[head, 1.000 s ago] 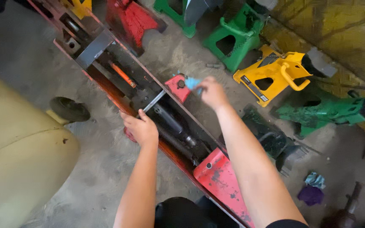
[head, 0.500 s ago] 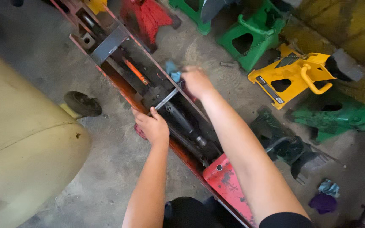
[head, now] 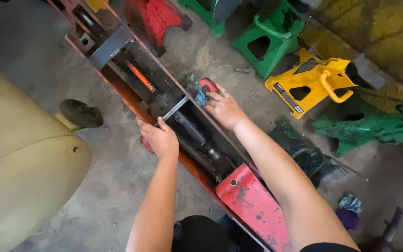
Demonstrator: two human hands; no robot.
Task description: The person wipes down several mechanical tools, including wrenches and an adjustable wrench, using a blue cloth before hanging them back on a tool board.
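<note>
The red jack (head: 248,205) lies open, black pump inside. Left hand (head: 160,138) grips its edge, fingers curled. Right hand (head: 225,109) pinches a blue rag (head: 197,92).

Rough grey concrete floor (head: 94,200) fills the frame; a yellowish stained wall (head: 378,32) runs along the upper right; light is dim and even.

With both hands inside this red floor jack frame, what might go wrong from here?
1. The left hand grips the near edge of the red jack frame, beside the spring and cylinder; fingers could get pinched if parts move.
2. The right hand presses a blue rag at the far rail; the rag may snag.
3. The greasy metal may make a hand slip.
</note>
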